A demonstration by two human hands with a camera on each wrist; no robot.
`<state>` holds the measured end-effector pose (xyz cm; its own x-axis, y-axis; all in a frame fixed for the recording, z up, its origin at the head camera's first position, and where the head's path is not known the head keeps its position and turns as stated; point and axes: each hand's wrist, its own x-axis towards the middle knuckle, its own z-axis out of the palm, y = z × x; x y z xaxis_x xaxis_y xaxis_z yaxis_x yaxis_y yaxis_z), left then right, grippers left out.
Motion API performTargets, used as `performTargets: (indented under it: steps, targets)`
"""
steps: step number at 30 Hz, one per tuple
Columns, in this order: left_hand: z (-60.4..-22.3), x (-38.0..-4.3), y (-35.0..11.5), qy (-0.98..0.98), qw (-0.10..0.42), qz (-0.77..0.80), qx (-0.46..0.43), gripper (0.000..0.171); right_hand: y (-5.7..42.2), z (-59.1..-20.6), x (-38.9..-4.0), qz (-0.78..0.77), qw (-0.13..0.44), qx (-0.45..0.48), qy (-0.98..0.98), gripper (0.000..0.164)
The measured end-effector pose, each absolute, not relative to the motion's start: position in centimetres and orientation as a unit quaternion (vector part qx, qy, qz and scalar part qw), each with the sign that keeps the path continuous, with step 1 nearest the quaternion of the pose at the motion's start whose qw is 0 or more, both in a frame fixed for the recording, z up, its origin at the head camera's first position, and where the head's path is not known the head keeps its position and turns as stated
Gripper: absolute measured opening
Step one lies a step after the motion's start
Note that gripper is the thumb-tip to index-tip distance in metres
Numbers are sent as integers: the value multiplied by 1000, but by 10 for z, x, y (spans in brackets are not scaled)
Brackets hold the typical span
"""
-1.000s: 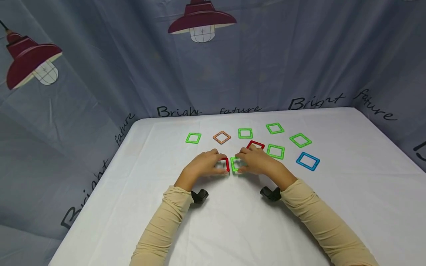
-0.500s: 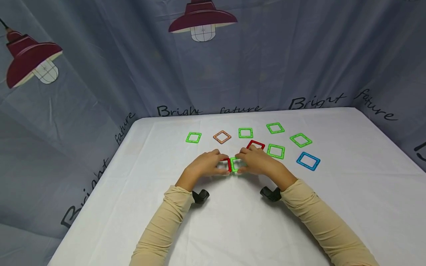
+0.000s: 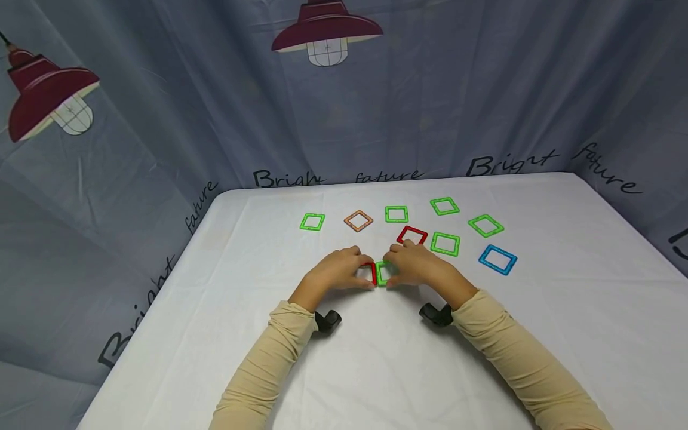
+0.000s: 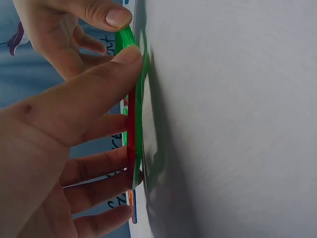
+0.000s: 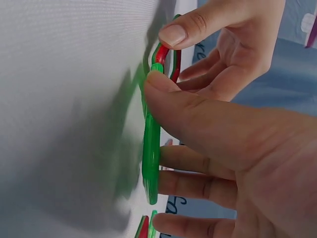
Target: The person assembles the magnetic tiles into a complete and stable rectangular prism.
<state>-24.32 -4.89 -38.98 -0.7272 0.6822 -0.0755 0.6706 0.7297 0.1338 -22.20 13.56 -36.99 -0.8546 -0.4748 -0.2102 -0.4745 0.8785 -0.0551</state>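
My left hand (image 3: pixel 335 270) pinches a red square frame tile (image 3: pixel 374 273) between thumb and fingers. In the left wrist view, a green edge (image 4: pixel 139 134) runs along the underside of that red tile. Facing it, my right hand (image 3: pixel 414 264) grips a green square frame tile (image 3: pixel 379 273), seen nearly edge-on in the right wrist view (image 5: pixel 151 158). The two tiles meet side by side between the hands, close over the white table. Fingers and palms hide their outer parts. Just beyond the right hand lies another red frame tile (image 3: pixel 412 235).
Farther back on the white-covered table (image 3: pixel 371 370) lie an orange tile (image 3: pixel 358 221), a blue tile (image 3: pixel 497 260) and several green ones, such as one (image 3: pixel 445 244) right of the red tile. A grey printed curtain (image 3: pixel 430 107) stands behind the table.
The gap between the red tile and the green tile has closed as the left hand moved right. Both hands and tiles have since shifted slightly toward the person.
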Motion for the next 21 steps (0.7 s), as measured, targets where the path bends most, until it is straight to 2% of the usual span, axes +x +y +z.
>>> performTargets:
  steps: [21]
  targets:
    - [-393,-239,-46,932,62,51,354,57,134,-371,-219,-13,121,-236,964,55]
